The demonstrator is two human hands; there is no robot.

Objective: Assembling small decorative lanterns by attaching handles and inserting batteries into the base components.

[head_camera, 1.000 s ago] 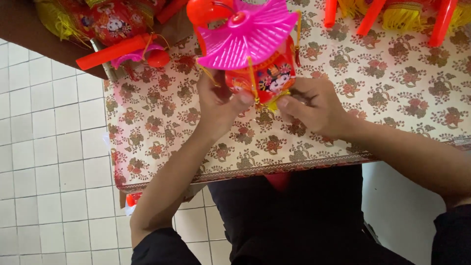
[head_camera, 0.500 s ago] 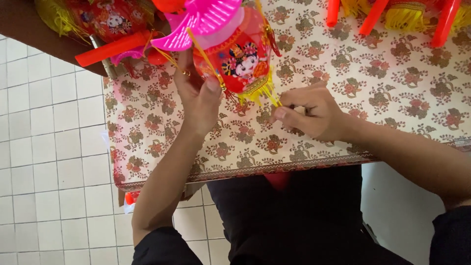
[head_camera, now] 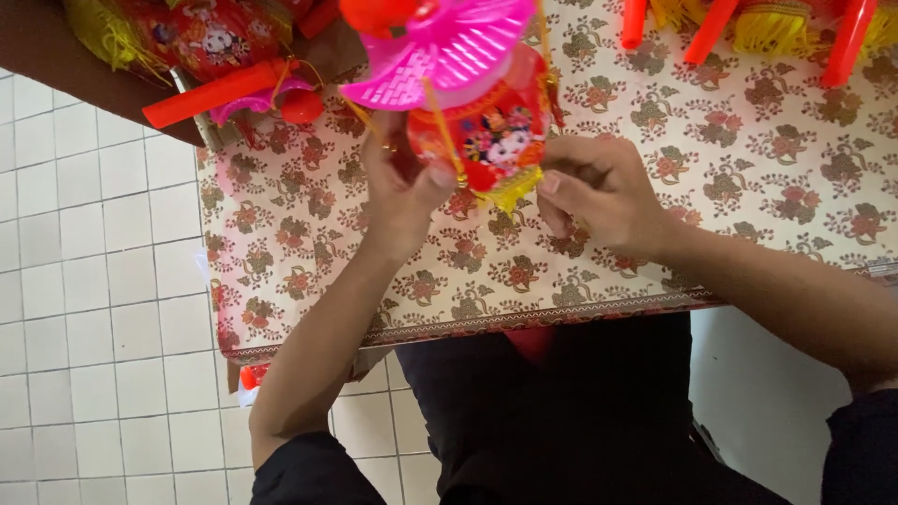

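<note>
Toy lantern, red with a pink top, sits upright over the counter: my left hand fingers grip its side, right hand fingers pinch near its yellow fringe, seemingly mid-assembly; finished-looking lanterns lie beyond.

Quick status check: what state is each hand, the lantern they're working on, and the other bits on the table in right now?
Left hand: gripping the lantern's side, thumb against it.
Right hand: fingers curled at the lantern's yellow fringe.
Red lantern: lifted, tilted, pink top attached.
Second lantern: lying on its side, untouched.
Orange sticks: lying loose at the far edge.
Floral table: covered with patterned cloth.
</note>
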